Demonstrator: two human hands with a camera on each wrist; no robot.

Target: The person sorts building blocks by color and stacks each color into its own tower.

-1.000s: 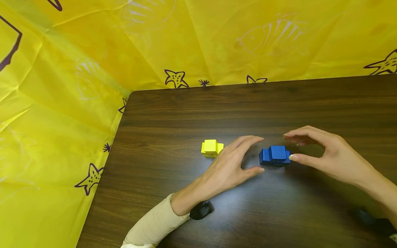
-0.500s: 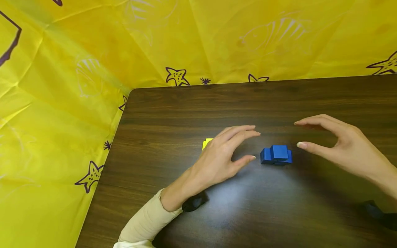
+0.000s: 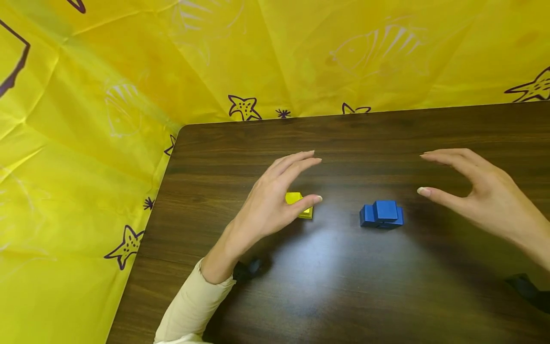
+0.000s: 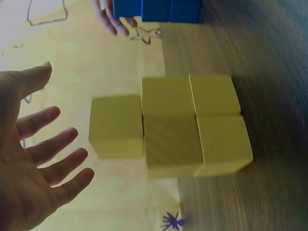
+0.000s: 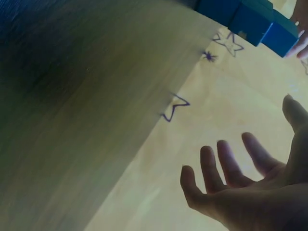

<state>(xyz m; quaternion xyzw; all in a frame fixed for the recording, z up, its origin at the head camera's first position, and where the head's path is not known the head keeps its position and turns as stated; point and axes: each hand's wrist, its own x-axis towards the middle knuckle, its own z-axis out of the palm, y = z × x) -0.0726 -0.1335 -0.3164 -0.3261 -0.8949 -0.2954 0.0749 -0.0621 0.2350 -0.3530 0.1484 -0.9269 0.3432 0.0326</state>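
Observation:
A blue block stack (image 3: 385, 212) stands on the table, with one cube raised above the lower ones. My right hand (image 3: 487, 196) hovers to its right, thumb and fingers spread apart around nothing. My left hand (image 3: 266, 203) is held over a yellow block stack (image 3: 293, 196), partly covering it in the head view. In the left wrist view the yellow cubes (image 4: 171, 134) fill the middle, apart from the loosely spread fingers (image 4: 53, 149). The right wrist view has the blue cubes (image 5: 255, 21) at the top, well away from the right fingers (image 5: 228, 163).
The dark wood table (image 3: 343, 286) ends at the back and left against a yellow sheet (image 3: 301, 52) printed with fish and starfish. A beige sleeve (image 3: 189, 301) covers the left forearm. A dark wrist device (image 3: 530, 291) sits under the right wrist.
My left hand has drawn away leftward from the blue stack and risen, now over the yellow one. My right hand has pulled back to the right and up. The blue stack stays in place.

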